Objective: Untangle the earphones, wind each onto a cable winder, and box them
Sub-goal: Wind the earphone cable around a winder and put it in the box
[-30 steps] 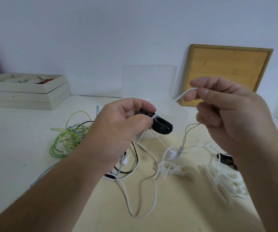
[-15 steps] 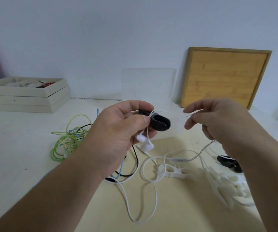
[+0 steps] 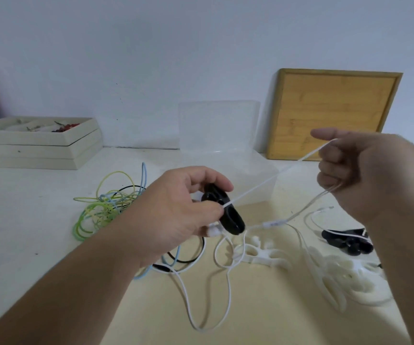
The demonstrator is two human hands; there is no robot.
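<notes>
Both grips pinch: left hand (image 3: 176, 212) a black winder (image 3: 231, 221), right hand (image 3: 370, 175) white cable (image 3: 263, 184), over tangled cords (image 3: 101, 207).

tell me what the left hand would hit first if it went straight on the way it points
Likely the clear box, just beyond the left hand and the black winder it grips; depth is hard to judge.

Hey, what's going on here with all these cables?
A person is winding a white cable onto a black winder. The left hand grips the winder, earbuds hanging under it; the right hand pinches the cable and holds it taut. Much of the cable lies loose on the table. A green, blue and black tangle lies at left, spare winders at right, and the clear box stands open behind.
</notes>
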